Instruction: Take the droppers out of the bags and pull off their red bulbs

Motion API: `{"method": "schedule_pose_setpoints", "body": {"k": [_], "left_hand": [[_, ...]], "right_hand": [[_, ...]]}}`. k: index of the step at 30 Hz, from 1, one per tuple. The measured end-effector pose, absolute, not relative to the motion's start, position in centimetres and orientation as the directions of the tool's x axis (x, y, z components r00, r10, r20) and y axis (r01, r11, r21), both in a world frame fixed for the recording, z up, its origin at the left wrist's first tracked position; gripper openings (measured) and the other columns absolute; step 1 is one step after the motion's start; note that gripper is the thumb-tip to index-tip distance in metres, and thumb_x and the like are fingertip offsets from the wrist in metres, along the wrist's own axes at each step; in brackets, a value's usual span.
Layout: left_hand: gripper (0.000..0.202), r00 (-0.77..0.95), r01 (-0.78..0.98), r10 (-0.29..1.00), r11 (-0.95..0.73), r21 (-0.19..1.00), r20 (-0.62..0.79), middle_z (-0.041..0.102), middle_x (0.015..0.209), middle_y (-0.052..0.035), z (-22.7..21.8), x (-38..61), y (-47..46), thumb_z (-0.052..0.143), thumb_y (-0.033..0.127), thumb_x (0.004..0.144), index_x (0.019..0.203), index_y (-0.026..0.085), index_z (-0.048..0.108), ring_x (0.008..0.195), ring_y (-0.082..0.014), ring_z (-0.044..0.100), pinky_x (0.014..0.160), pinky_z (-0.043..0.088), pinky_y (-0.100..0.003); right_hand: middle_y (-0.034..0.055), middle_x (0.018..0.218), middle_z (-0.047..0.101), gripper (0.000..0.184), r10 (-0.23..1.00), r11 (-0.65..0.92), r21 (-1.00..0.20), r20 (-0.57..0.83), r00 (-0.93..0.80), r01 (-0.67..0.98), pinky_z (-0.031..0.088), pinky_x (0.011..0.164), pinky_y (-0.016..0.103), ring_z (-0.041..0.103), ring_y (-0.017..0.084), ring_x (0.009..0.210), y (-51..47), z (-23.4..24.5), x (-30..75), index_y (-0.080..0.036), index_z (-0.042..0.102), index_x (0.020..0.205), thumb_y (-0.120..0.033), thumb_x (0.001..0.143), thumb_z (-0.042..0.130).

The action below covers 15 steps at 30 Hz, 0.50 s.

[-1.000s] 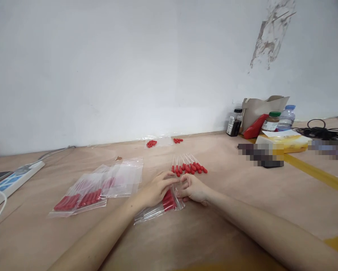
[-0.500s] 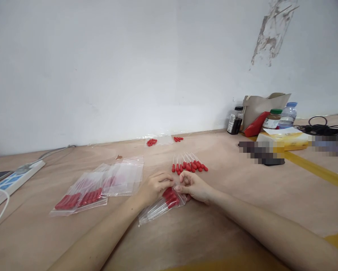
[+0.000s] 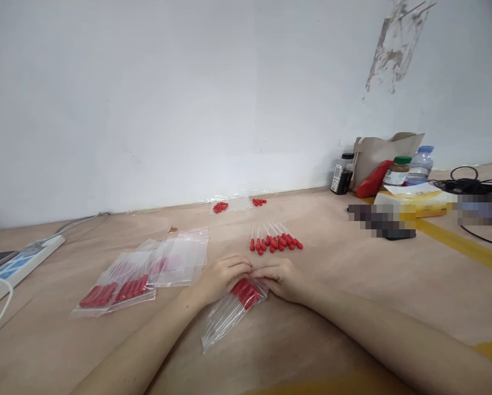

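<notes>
Between my two hands is a clear plastic zip bag [image 3: 225, 317] with several red-bulbed droppers in it, bulbs towards my hands and clear tubes pointing down to the left. My left hand [image 3: 224, 275] is closed on the top edge of this bag. At the same edge, my right hand [image 3: 284, 278] pinches the bag, its fingertips meeting those of the left. Just beyond my hands, loose droppers [image 3: 276, 241] lie fanned out, red bulbs nearest me. Filled bags of droppers [image 3: 118, 291] overlap on the left, beside flat zip bags [image 3: 184, 258].
Red bulbs [image 3: 220, 207] lie on clear plastic by the wall, with more red pieces [image 3: 259, 202] to their right. A power strip [image 3: 23, 266] is at the left edge. On the right stand a dark bottle [image 3: 341, 175], a beige bag [image 3: 369, 156], a jar [image 3: 397, 173] and a tissue pack [image 3: 418, 200].
My right hand has turned over and its fingers have closed onto the bag's edge beside my left hand. The bag's tube end has swung down towards me.
</notes>
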<state>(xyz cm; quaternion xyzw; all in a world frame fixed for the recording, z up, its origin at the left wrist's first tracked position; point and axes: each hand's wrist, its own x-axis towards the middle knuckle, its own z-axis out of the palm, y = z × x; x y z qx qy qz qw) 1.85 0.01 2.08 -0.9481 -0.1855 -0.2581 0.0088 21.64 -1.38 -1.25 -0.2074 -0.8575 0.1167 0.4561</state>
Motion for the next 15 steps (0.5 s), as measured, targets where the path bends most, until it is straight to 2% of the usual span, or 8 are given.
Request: {"method": "schedule_pose_setpoints", "body": {"k": [4,9,12,15], "left_hand": [[0.018,0.853,0.335,0.285,-0.941,-0.041,0.437,0.063,0.091,-0.0033,2.3,2.0,-0.3,0.04,0.018,0.088,0.084,0.015,0.057,0.087,-0.012,0.057,0.078,0.044,-0.025],[0.025,0.941,0.263,0.2,-0.939,-0.22,0.272,0.061,0.083,-0.0018,2.7,2.4,-0.2,0.035,0.017,0.09,0.073,0.015,0.053,0.087,-0.0129,0.054,0.078,0.041,-0.027],[0.023,0.963,0.223,0.17,-0.936,-0.271,0.208,0.06,0.08,-0.0007,2.9,2.5,-0.2,0.037,0.017,0.089,0.071,0.016,0.051,0.084,-0.0135,0.052,0.077,0.04,-0.028],[0.023,0.96,0.218,0.161,-0.943,-0.253,0.228,0.058,0.076,-0.0001,3.1,2.5,-0.3,0.037,0.015,0.089,0.07,0.017,0.05,0.078,-0.0123,0.052,0.079,0.041,-0.029]], "right_hand": [[0.0064,0.086,0.066,0.016,0.26,0.951,-0.116,0.801,-0.539,0.287,0.048,0.067,0.022,0.059,0.012,0.077,-1.2,-1.4,21.7,-0.016,0.062,0.086,-0.016,0.083,0.046],[0.003,0.064,0.058,0.024,0.179,0.91,0.143,0.71,-0.681,0.389,0.041,0.057,0.023,0.05,0.011,0.061,-1.6,-0.4,21.6,-0.014,0.056,0.068,-0.01,0.085,0.039],[0.0026,0.061,0.054,0.029,0.145,0.895,0.23,0.659,-0.738,0.382,0.038,0.058,0.024,0.046,0.011,0.061,-1.8,0.0,21.4,-0.014,0.053,0.065,-0.008,0.086,0.035],[0.0029,0.065,0.055,0.028,0.141,0.894,0.266,0.596,-0.79,0.36,0.035,0.06,0.025,0.045,0.012,0.062,-1.8,0.3,21.4,-0.015,0.054,0.067,-0.008,0.087,0.034]]}}
